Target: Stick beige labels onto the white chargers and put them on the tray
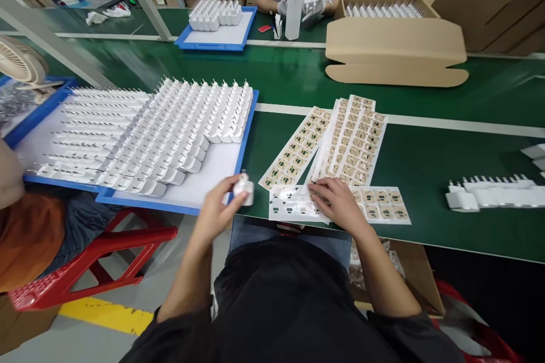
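Note:
My left hand [219,207] is closed round a small white charger plug [244,189], held just off the near edge of a blue tray [248,130]. That tray carries several rows of the same white plugs [170,122]. My right hand [338,200] rests on a sticker sheet [374,204] lying flat on the green table, with its fingertips pressed together at the sheet's left part. More sticker sheets [353,139] fan out just beyond it.
A row of white plugs [494,191] lies at the right on the green table [447,142]. A cardboard box [394,39] stands across the table, where another person in gloves handles parts. A second blue tray [217,31], a fan [19,62] and a red stool [85,264] are around.

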Available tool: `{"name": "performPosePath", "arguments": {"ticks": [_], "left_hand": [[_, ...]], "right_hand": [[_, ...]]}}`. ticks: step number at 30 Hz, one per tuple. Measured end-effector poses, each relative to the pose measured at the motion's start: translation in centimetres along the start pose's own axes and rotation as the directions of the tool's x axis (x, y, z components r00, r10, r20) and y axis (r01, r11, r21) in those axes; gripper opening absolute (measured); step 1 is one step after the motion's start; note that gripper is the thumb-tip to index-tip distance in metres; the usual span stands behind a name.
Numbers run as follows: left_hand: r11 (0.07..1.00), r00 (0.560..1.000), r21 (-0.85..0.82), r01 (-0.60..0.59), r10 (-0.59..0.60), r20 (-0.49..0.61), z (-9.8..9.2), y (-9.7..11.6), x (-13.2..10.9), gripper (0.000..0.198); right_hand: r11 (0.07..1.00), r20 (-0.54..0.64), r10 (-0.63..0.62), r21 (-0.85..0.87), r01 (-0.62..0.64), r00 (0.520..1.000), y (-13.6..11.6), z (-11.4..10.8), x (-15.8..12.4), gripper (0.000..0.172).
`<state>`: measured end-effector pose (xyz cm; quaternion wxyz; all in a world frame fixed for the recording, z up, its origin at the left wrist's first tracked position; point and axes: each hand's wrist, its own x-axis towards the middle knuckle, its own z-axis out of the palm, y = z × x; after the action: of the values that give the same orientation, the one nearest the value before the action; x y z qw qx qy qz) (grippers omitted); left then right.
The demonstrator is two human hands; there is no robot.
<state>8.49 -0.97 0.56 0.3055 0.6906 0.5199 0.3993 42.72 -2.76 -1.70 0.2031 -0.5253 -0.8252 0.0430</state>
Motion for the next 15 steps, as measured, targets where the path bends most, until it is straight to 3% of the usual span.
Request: {"name": "performPosePath", "arguments": {"ticks": [4, 7, 10, 15], "left_hand": [[0.974, 0.984, -0.214, -0.074, 0.106, 0.142, 8.6, 2.5, 0.7, 0.038], [0.972, 0.968, -0.222, -0.078, 0.128, 0.217, 12.1, 3.2, 1.1, 0.038], [0.979, 0.969, -0.196, -0.054, 0.098, 0.227, 12.8, 3.1, 1.3, 0.040], [0.988, 0.955, -0.157, 0.009, 0.039, 0.295, 12.1, 3.3, 1.4, 0.041]], "right_hand": [[1.000, 0.057, -0.030, 0.001, 0.030, 0.998, -0.1, -0.4, 0.2, 0.026], [0.997, 0.091, -0.075, 0.004, 0.075, 0.993, -0.1, -0.7, -0.1, 0.023], [0.994, 0.104, -0.112, 0.026, 0.110, 0.988, 0.0, -0.8, -0.3, 0.021], [0.987, 0.047, -0.159, 0.023, 0.158, 0.986, 0.2, -0.1, -0.3, 0.016]]}}
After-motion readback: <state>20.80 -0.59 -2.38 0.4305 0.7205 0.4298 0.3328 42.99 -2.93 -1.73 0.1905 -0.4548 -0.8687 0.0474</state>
